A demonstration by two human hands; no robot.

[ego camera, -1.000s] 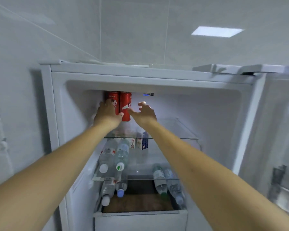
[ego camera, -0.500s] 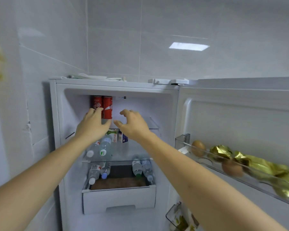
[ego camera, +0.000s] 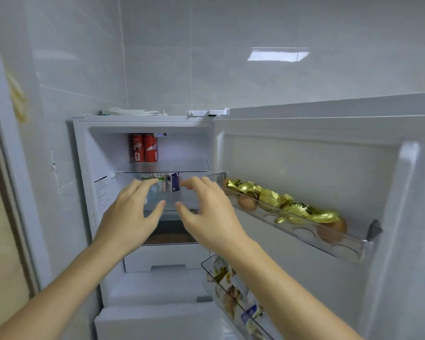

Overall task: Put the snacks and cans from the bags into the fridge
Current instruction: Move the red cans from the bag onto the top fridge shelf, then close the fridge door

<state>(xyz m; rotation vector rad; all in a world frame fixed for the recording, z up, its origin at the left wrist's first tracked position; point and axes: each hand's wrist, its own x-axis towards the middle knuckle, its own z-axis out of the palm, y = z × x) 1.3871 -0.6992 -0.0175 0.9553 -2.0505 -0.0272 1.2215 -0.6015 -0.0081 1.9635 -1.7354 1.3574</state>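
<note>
Left hand (ego camera: 130, 218) and right hand (ego camera: 207, 217) side by side before the open fridge (ego camera: 84, 192), fingers loosely spread, gripping nothing. Above and beyond both, well apart from the fingertips: two red cans (ego camera: 144, 148) upright, touching, at the left back of the top glass shelf (ego camera: 182, 168). Small cartons (ego camera: 166, 181) just beyond the fingers, one shelf below. Gold snack packets (ego camera: 280, 201) with eggs in the door rack (ego camera: 304, 231), right of the right hand

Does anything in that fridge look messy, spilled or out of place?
Nothing spilled or damaged. The two red cans stand upright, side by side on the top shelf. One oddity: gold packets lie across the door's egg tray, over the eggs. Both hands are empty.
</note>
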